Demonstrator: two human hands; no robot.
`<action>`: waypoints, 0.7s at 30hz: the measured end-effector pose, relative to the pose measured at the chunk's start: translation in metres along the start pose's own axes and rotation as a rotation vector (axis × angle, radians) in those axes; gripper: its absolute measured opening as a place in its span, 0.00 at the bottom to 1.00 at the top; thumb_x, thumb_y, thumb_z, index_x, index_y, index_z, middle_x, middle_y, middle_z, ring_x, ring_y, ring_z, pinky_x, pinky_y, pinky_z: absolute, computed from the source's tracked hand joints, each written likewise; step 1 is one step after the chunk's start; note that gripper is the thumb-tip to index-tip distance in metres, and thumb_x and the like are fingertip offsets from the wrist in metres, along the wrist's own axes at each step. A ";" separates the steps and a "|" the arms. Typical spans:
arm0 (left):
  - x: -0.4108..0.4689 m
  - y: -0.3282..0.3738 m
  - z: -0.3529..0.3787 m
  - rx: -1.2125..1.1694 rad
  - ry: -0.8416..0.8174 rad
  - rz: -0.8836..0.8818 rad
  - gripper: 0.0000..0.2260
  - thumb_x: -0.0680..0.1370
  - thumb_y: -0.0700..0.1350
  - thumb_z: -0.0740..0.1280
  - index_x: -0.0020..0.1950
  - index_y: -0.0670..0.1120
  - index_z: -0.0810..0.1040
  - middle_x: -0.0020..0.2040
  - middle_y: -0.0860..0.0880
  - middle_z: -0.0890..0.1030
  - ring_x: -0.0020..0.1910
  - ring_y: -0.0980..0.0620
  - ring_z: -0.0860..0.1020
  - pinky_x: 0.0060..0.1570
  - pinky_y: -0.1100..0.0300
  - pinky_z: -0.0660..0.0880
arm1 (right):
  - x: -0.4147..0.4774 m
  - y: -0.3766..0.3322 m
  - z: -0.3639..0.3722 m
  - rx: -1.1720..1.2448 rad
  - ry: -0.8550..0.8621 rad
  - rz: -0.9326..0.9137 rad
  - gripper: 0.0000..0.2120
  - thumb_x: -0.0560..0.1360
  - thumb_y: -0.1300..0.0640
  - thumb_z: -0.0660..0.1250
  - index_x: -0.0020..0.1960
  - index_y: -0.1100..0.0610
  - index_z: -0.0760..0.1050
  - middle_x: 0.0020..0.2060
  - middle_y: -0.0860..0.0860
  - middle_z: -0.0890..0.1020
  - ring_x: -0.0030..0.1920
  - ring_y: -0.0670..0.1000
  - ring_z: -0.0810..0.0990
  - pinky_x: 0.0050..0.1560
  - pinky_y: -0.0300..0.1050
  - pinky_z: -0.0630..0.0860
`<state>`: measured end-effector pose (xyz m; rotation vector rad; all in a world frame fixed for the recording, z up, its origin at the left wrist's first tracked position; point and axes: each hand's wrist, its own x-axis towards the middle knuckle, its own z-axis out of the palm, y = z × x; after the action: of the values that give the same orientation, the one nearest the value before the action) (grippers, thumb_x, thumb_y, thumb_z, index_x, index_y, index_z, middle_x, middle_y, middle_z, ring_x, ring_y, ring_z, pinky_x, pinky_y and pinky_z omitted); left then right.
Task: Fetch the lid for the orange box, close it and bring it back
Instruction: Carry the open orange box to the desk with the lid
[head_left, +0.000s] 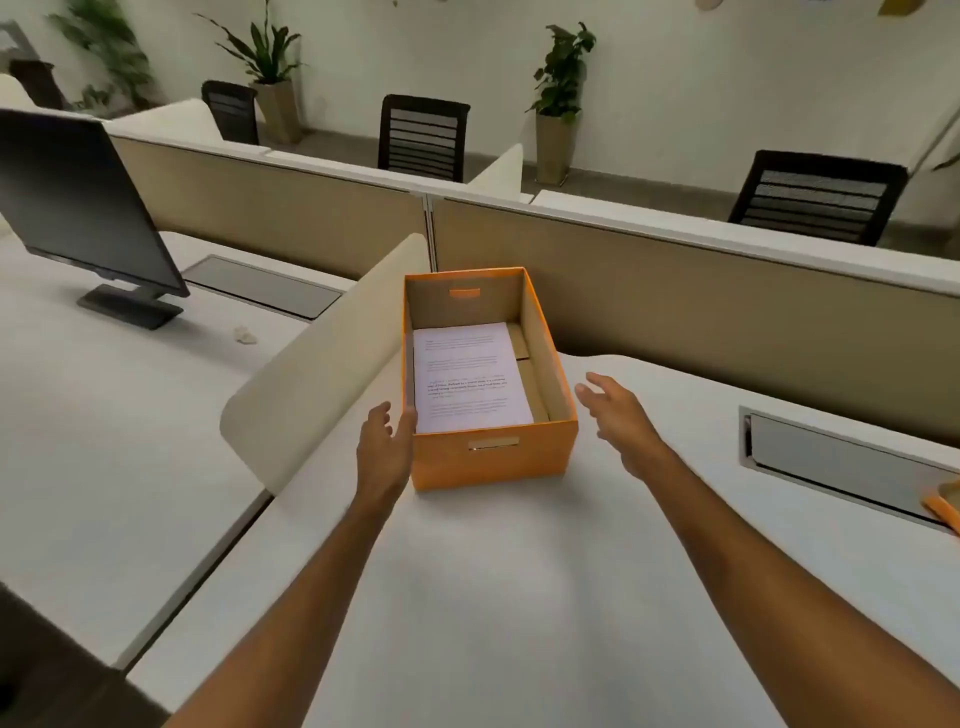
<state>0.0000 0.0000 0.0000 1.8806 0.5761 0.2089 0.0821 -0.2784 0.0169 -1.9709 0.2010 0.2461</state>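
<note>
Orange box (493, 457), lidless, upright on white desk (519, 597), printed paper sheets (470, 376) inside, between both hands, left hand (385, 449) spread, thumb on near-left corner, right hand (621, 415) spread, just beside right wall, not touching

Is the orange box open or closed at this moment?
Open. The orange box has no lid on it, and the printed paper inside is visible.
</note>
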 end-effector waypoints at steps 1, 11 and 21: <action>0.005 -0.004 0.000 -0.016 -0.017 -0.061 0.29 0.80 0.60 0.60 0.76 0.47 0.64 0.74 0.44 0.70 0.69 0.44 0.71 0.65 0.50 0.69 | 0.004 0.001 0.004 0.041 0.007 0.049 0.26 0.80 0.43 0.61 0.76 0.50 0.65 0.74 0.55 0.70 0.70 0.59 0.71 0.67 0.60 0.71; 0.040 -0.028 -0.005 -0.274 -0.353 -0.234 0.19 0.75 0.67 0.59 0.62 0.64 0.77 0.61 0.57 0.81 0.62 0.50 0.78 0.57 0.49 0.75 | 0.039 0.018 0.024 0.260 -0.149 0.272 0.22 0.80 0.38 0.57 0.69 0.48 0.71 0.63 0.53 0.78 0.61 0.58 0.77 0.59 0.65 0.74; 0.055 -0.039 -0.014 -0.320 -0.428 -0.268 0.24 0.70 0.66 0.68 0.65 0.62 0.77 0.60 0.55 0.83 0.59 0.47 0.81 0.57 0.45 0.78 | 0.044 0.030 0.017 0.360 -0.285 0.268 0.15 0.75 0.35 0.63 0.57 0.38 0.79 0.58 0.50 0.83 0.58 0.56 0.80 0.41 0.57 0.82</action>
<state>0.0309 0.0490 -0.0371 1.4605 0.4598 -0.2605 0.1160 -0.2760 -0.0275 -1.5297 0.3012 0.6166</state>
